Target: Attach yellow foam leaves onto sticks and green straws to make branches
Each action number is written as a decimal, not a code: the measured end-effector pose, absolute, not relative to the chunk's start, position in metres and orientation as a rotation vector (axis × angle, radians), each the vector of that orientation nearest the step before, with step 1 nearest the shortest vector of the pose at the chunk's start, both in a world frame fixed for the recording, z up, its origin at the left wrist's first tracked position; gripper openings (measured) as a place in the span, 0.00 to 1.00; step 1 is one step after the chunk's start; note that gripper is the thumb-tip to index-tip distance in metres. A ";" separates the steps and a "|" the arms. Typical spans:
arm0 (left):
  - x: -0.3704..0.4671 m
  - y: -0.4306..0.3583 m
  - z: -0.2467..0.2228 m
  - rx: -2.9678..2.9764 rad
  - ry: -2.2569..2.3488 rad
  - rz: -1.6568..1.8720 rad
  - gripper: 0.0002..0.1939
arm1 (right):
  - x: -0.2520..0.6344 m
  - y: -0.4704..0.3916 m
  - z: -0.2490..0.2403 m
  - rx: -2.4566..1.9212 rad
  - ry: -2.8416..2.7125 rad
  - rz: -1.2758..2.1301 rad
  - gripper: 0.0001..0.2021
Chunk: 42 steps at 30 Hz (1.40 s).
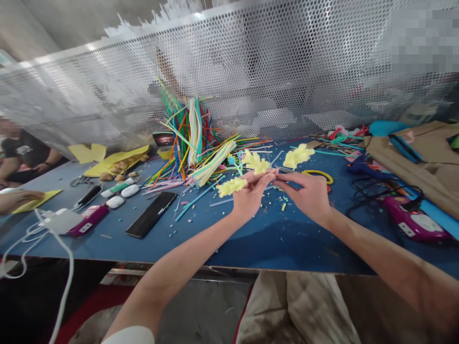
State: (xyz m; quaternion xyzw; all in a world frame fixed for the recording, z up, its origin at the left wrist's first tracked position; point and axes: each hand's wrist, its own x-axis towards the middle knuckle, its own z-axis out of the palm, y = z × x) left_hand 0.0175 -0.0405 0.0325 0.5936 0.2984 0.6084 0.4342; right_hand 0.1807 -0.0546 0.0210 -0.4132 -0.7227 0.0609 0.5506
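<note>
My left hand (253, 197) and my right hand (307, 195) meet above the blue table, fingertips pinched close together. Between the left fingers is a spray of yellow fuzzy pipe-cleaner leaves: one leaf (231, 187) sticks out to the left and another (256, 162) stands above the fingers. A third yellow leaf (298, 156) shows just beyond the right hand; whether it joins the spray I cannot tell. The right thumb and finger are closed at the same spot, and what they grip is hidden. Scissors with yellow handles (324, 175) lie behind the right hand.
Bundles of coloured pipe cleaners (193, 131) stand against the perforated metal screen (279, 62). A black phone (152, 215), purple power strips (89, 220), cables and a blue glue gun (362, 166) lie around. At far left, another person's hand (19, 199) touches a yellow sheet (43, 199).
</note>
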 end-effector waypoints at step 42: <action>0.026 0.014 0.064 1.522 0.295 0.897 0.16 | 0.201 -0.039 0.025 -0.622 -1.503 1.468 0.09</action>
